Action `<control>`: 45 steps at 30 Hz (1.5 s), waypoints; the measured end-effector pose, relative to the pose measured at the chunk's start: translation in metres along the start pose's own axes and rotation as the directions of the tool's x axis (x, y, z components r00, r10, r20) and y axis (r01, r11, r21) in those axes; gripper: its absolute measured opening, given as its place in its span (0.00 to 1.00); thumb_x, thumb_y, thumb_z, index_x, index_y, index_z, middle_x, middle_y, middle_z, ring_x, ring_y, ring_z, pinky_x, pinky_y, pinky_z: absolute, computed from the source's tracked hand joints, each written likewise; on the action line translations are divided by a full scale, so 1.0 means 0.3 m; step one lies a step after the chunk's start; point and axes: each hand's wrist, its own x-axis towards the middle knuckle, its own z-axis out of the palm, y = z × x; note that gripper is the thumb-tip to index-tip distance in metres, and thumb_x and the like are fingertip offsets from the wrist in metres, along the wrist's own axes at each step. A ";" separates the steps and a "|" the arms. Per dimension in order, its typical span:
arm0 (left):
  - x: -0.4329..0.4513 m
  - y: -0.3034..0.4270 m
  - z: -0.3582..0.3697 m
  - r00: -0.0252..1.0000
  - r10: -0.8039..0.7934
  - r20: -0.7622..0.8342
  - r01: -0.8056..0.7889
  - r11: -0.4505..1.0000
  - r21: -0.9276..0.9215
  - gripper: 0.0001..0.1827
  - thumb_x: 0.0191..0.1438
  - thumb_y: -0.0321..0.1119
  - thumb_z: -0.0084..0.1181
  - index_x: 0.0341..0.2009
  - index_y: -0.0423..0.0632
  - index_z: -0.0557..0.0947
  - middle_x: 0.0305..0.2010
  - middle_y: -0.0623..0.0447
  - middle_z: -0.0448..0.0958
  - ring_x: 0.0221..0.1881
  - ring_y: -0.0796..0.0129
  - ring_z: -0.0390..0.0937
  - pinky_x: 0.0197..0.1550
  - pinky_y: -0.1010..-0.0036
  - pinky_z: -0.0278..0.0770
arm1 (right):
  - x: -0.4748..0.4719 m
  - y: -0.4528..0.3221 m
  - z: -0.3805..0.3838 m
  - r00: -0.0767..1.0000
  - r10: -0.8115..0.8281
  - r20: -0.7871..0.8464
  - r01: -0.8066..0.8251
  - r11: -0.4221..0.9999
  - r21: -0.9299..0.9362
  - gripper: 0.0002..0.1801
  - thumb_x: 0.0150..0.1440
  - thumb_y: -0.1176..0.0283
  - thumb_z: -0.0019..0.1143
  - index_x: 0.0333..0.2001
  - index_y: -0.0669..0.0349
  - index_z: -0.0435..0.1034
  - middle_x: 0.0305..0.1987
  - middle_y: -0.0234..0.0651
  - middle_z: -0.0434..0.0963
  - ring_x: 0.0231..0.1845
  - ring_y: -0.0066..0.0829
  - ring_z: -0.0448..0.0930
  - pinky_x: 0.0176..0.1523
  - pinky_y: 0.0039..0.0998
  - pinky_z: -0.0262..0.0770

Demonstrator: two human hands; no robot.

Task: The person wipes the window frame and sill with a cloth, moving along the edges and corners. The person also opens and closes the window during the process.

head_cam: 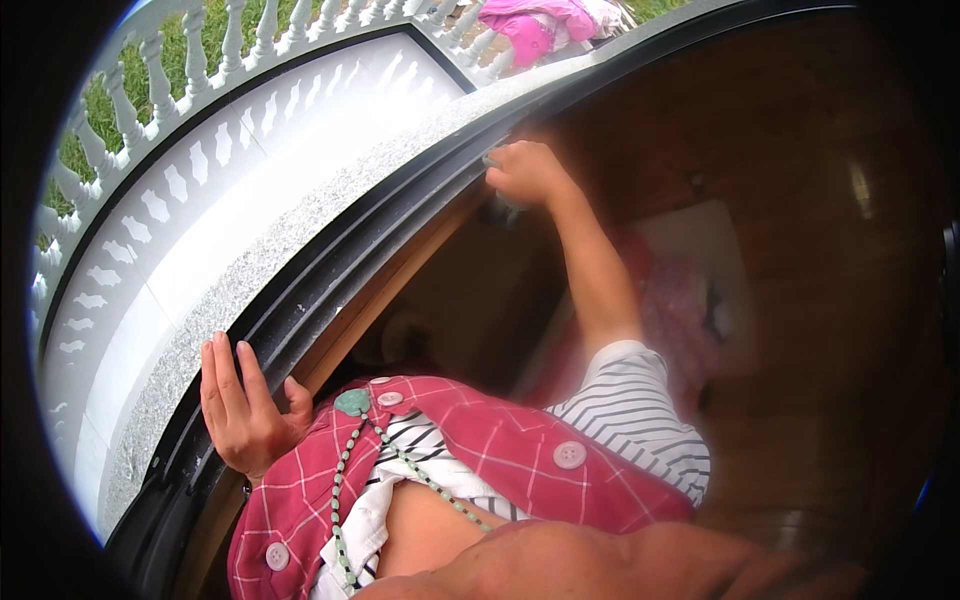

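Note:
My right hand (pixel 526 174) reaches out at the upper middle, its fingers closed around a small greyish thing (pixel 492 161), perhaps a cloth, mostly hidden by the fingers. It is beside a dark, glossy glass pane (pixel 810 247), near the pane's edge by the black frame tracks (pixel 390 217). At the lower left is my left hand (pixel 251 420), fingers extended and thumb apart, over the black frame and holding nothing visible. A wooden strip (pixel 375 307) runs along the inner side of the tracks. Reflections blur what lies behind the glass.
A speckled stone sill (pixel 285 217) borders the frame. Beyond it are a pale ledge (pixel 247 172) with baluster shadows, a white balustrade (pixel 157 82) and grass. Pink fabric (pixel 532 30) lies at the top. A bead necklace (pixel 337 487) hangs over my red checked garment (pixel 517 450).

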 end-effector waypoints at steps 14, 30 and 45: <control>-0.027 -0.009 0.000 0.999 0.027 0.027 -0.026 0.999 -0.032 0.25 0.43 0.31 0.60 0.49 0.37 0.80 0.62 0.39 0.71 0.63 0.45 0.69 0.62 0.57 0.68 | -0.121 -0.098 0.148 0.904 -0.125 -0.410 0.078 0.989 -0.129 0.12 0.48 0.64 0.60 0.39 0.40 0.78 0.23 0.30 0.80 0.25 0.32 0.81 0.29 0.34 0.76; -0.032 0.003 0.005 0.997 0.051 0.057 -0.047 0.997 -0.062 0.29 0.47 0.29 0.62 0.57 0.45 0.75 0.64 0.41 0.66 0.66 0.46 0.64 0.64 0.57 0.63 | -0.188 -0.505 0.174 0.947 0.058 -0.315 -0.041 0.997 0.060 0.10 0.48 0.63 0.52 0.24 0.58 0.68 0.21 0.44 0.77 0.24 0.48 0.78 0.30 0.46 0.74; -0.242 -0.145 -0.185 0.972 -0.152 -0.178 0.018 0.807 -0.590 0.23 0.49 0.20 0.57 0.53 0.40 0.77 0.58 0.41 0.73 0.59 0.50 0.72 0.60 0.62 0.69 | -0.225 -0.947 0.094 0.945 -0.107 -0.308 0.084 0.992 -0.090 0.13 0.50 0.62 0.55 0.26 0.62 0.69 0.18 0.39 0.77 0.20 0.38 0.81 0.26 0.37 0.76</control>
